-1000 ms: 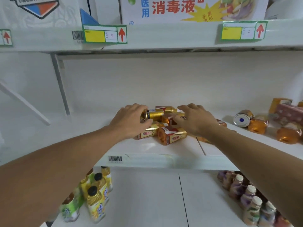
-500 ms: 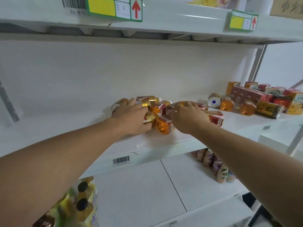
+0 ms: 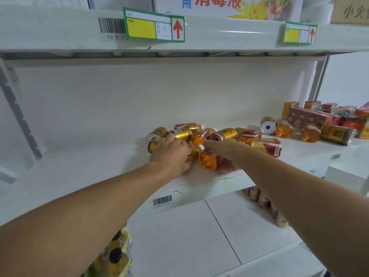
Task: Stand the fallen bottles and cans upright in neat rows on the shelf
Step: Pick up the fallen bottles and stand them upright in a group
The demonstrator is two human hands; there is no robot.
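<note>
A heap of fallen gold cans (image 3: 224,133) and orange bottles lies in the middle of the white shelf (image 3: 99,168). My left hand (image 3: 171,152) rests palm down on the left side of the heap. Its fingers curl on a gold-labelled bottle (image 3: 193,153) and its fingertips touch a gold can (image 3: 180,134). My right hand (image 3: 221,150) is wrapped around an orange bottle (image 3: 207,161) lying on its side near the shelf's front edge. A red and gold can (image 3: 267,146) lies just right of my right wrist.
At the right of the shelf lie a white-bottomed can (image 3: 268,126), two orange bottles (image 3: 284,129), a gold can (image 3: 337,133) and red cartons (image 3: 311,116). Below stand yellow bottles (image 3: 119,256) at the left and several bottles (image 3: 265,202) at the right. The upper shelf's edge (image 3: 219,37) hangs overhead.
Both hands stay on the heap. My right hand has turned and closed around the orange bottle at the front. The view has shifted slightly.
</note>
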